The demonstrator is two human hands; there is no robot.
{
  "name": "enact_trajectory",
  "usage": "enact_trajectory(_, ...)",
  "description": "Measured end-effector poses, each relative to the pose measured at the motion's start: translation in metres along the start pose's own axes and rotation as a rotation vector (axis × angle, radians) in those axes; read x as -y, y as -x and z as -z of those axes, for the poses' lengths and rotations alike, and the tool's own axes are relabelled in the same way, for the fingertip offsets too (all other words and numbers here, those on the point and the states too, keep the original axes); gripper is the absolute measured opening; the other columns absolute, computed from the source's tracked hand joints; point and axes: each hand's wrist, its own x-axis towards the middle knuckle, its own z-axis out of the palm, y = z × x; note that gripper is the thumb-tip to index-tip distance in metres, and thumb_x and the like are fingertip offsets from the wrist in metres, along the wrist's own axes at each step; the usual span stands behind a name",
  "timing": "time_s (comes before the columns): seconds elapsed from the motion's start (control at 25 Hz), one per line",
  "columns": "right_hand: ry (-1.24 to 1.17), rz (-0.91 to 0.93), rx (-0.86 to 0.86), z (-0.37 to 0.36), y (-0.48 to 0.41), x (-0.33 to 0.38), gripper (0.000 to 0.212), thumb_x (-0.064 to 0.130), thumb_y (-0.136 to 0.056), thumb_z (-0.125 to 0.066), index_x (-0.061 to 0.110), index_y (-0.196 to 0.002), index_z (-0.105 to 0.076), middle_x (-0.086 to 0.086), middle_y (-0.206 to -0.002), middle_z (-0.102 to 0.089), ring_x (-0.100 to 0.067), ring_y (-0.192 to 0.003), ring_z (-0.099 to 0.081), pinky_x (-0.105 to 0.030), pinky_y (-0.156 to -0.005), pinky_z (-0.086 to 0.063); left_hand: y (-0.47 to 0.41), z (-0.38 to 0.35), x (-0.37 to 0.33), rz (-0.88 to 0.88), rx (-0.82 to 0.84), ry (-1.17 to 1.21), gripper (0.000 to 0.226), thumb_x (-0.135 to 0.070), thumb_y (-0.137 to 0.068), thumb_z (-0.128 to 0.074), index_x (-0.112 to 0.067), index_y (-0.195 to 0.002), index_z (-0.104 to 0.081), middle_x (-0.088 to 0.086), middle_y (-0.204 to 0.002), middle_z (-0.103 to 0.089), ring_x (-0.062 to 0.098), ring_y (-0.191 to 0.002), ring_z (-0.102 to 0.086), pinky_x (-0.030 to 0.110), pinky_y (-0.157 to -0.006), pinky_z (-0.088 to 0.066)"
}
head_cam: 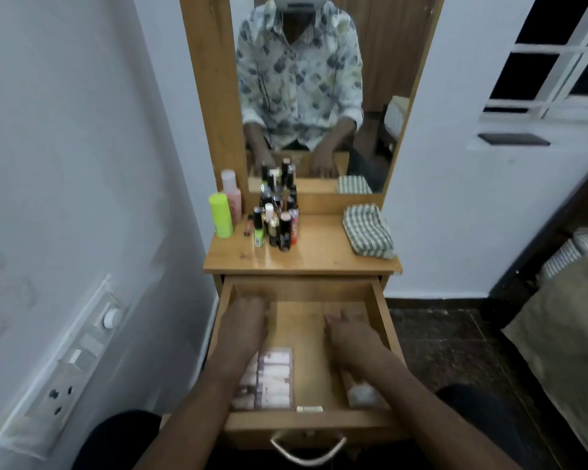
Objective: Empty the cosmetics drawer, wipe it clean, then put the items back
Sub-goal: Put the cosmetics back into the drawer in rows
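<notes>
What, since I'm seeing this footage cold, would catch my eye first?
Both hands reach into the open wooden drawer, the left hand at its back left, the right hand mid-right. A pale palette lies at the drawer's front left. A crowd of cosmetics bottles stands on the tabletop above, left of a checked cloth.

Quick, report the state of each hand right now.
Left hand: cannot tell, fingers blurred deep in the drawer.
Right hand: open, holding nothing, over the drawer floor.

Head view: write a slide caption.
Left hand and right hand reach into the open drawer; bottles stand on the dresser top.
</notes>
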Motion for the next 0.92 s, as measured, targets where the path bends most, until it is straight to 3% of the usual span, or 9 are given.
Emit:
enact_trajectory(0.12,0.036,-0.017,0.002,-0.004,-0.002,-0.004,0.064,0.012,-0.098,-0.054,0.012,-0.154,-0.022,-0.012,-0.159,-0.016,-0.029,-0.144,-0.029,-0.041,-0.109,-0.043,0.006,0.005,-0.001,0.002,0.081,-0.162,0.024,-0.001,-0.089,-0.054,-0.013,-0.100,-0.071,0.005,-0.106,-0.071,0.021,-0.098,-0.068,0.033,-0.081,-0.055)
enact_trajectory(0.28,0.061,-0.038,-0.029,-0.009,-0.004,-0.008,0.061,0.009,-0.098,-0.054,0.014,-0.153,-0.027,-0.016,-0.159,-0.016,-0.034,-0.142,-0.033,-0.043,-0.107,-0.046,0.002,0.012,0.000,0.042,0.058,-0.120,0.025,-0.002,-0.091,-0.053,-0.013,-0.103,-0.072,0.006,-0.107,-0.071,0.022,-0.100,-0.068,0.033,-0.082,-0.054)
enact_trajectory(0.36,-0.016,-0.004,-0.102,-0.012,-0.007,-0.009,0.055,0.013,-0.096,-0.059,0.017,-0.147,-0.039,-0.011,-0.154,-0.029,-0.030,-0.138,-0.039,-0.039,-0.108,-0.045,0.003,0.018,-0.007,0.082,-0.074,0.045,0.016,-0.010,-0.091,-0.058,-0.012,-0.095,-0.073,0.005,-0.096,-0.073,0.022,-0.092,-0.069,0.032,-0.075,-0.053)
enact_trajectory(0.44,-0.186,0.020,-0.239,-0.008,-0.012,-0.011,0.050,0.022,-0.092,-0.066,0.023,-0.140,-0.050,-0.003,-0.144,-0.042,-0.020,-0.124,-0.052,-0.030,-0.101,-0.047,-0.005,0.033,-0.016,0.179,-0.299,0.365,0.008,-0.017,-0.089,-0.066,-0.014,-0.087,-0.074,0.000,-0.086,-0.072,0.016,-0.082,-0.068,0.029,-0.072,-0.051)
enact_trajectory(0.48,-0.263,0.031,-0.307,-0.006,-0.015,-0.010,0.047,0.027,-0.092,-0.066,0.024,-0.137,-0.053,0.000,-0.138,-0.046,-0.016,-0.117,-0.056,-0.026,-0.097,-0.046,-0.016,0.042,-0.018,0.245,-0.419,0.492,0.005,-0.019,-0.088,-0.069,-0.016,-0.089,-0.073,-0.003,-0.087,-0.071,0.014,-0.082,-0.066,0.028,-0.073,-0.051)
enact_trajectory(0.56,-0.342,0.062,-0.407,-0.004,-0.021,-0.007,0.038,0.031,-0.095,-0.061,0.024,-0.132,-0.058,0.004,-0.131,-0.052,-0.010,-0.109,-0.057,-0.021,-0.092,-0.045,-0.045,0.060,-0.020,0.328,-0.544,0.591,0.022,-0.021,-0.085,-0.074,-0.016,-0.106,-0.072,-0.003,-0.095,-0.070,0.014,-0.087,-0.065,0.027,-0.078,-0.052)
enact_trajectory(0.72,-0.427,0.086,-0.465,-0.020,-0.029,-0.006,0.027,0.031,-0.097,-0.058,0.024,-0.122,-0.064,0.007,-0.123,-0.058,0.000,-0.094,-0.052,-0.012,-0.083,-0.041,-0.085,0.072,-0.024,0.308,-0.416,0.636,0.058,-0.017,-0.082,-0.078,-0.014,-0.136,-0.056,0.001,-0.115,-0.067,0.018,-0.104,-0.064,0.026,-0.088,-0.050)
enact_trajectory(0.92,-0.474,0.113,-0.487,-0.028,-0.033,-0.011,0.020,0.029,-0.097,-0.057,0.024,-0.114,-0.066,0.009,-0.116,-0.061,-0.001,-0.096,-0.054,-0.016,-0.086,-0.045,-0.099,0.060,-0.022,0.271,-0.419,0.553,0.047,-0.015,-0.086,-0.073,-0.011,-0.131,-0.060,0.004,-0.121,-0.068,0.018,-0.105,-0.063,0.022,-0.084,-0.043)
